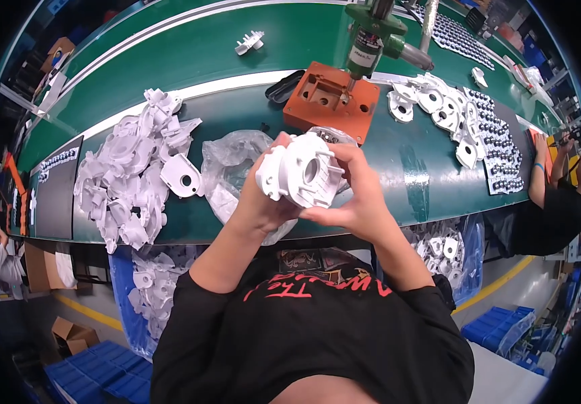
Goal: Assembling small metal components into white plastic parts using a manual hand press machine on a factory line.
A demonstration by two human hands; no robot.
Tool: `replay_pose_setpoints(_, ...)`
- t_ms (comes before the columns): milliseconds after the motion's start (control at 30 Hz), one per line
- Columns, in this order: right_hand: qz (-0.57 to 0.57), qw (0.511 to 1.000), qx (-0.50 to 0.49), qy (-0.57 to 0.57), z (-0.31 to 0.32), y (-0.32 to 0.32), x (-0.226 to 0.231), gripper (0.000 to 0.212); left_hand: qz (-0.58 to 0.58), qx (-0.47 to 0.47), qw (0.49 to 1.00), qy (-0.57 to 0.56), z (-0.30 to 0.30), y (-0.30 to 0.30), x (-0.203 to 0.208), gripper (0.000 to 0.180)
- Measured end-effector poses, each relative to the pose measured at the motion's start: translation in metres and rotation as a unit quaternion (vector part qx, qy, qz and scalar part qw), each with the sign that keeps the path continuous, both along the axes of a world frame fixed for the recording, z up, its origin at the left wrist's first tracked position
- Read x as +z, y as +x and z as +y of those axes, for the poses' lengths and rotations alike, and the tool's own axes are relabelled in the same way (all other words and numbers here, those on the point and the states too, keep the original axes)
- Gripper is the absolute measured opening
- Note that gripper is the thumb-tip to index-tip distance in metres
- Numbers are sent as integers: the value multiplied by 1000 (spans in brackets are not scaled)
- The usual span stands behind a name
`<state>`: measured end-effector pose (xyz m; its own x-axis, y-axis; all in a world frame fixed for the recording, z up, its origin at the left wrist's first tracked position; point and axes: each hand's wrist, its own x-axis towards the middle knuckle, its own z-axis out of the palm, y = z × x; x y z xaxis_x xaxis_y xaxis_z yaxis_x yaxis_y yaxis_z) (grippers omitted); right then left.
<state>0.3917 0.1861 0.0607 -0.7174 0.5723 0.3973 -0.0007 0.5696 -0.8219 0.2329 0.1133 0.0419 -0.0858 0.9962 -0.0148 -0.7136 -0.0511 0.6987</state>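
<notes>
Both of my hands are raised over the near edge of the green bench, around a white moulded plastic housing with a round hole and ribs. My left hand grips it from the left; its fingers are partly hidden behind the part. On the other side my right hand holds it between thumb and fingers. Just behind the hands lies a clear plastic bag, with small dark and silver pieces near it. An orange fixture block sits beyond, under a green press.
Left on the bench is a heap of white plastic parts. More white parts and rows of small dark-and-silver pieces lie at right. A single white part rests on the conveyor. Blue-lined bins stand below; a co-worker's arm is at right.
</notes>
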Motion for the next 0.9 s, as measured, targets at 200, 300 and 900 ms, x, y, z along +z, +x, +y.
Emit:
replay_pose_setpoints(200, 145, 980, -4, -138, 6, -14, 5, 85, -95, 22, 992, 80, -3, 13, 30, 32)
replay_pose_setpoints(300, 157, 985, -65, -19, 16, -20, 7, 89, -8, 113, 981, 157, -3, 17, 23, 27)
replay_pose_setpoints(900, 104, 991, -45, 75, 25, -12, 4, 68, 90, 239, 960, 111, 22, -32, -8, 50)
